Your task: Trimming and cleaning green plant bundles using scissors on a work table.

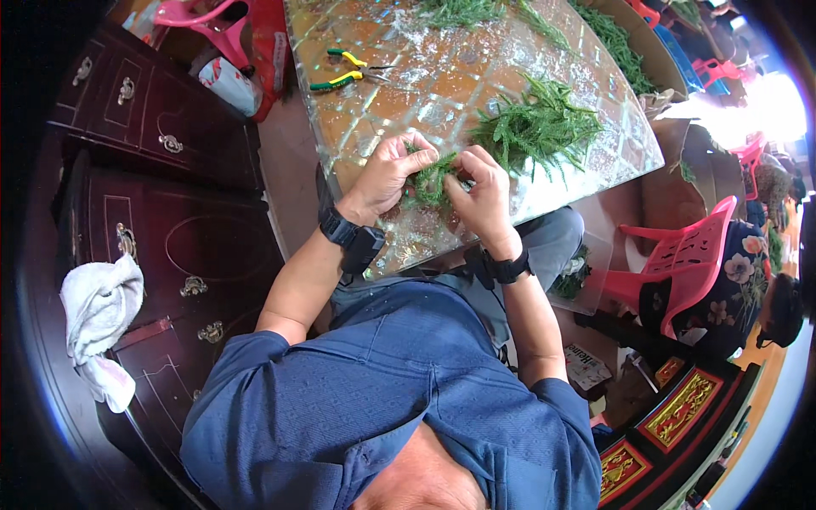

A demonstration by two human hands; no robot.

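Observation:
Over the near part of the table, my left hand (393,170) and my right hand (482,189) are close together. Both pinch a small bunch of green artificial pine sprigs (431,183), bent into a curved shape between them. Fingers hide part of it, so how its pieces join cannot be made out. Just beyond my right hand lies a loose pile of similar green sprigs (540,127). Pliers (353,70) with yellow and green handles rest farther off on the left side, their jaws toward the right.
The shiny tabletop (357,119) is strewn with white flecks. More greenery (459,12) lies at its far edge, and a cardboard box (663,59) of sprigs stands at the far right. Dark drawers (161,212) flank my left; a pink chair (693,255) stands on the right.

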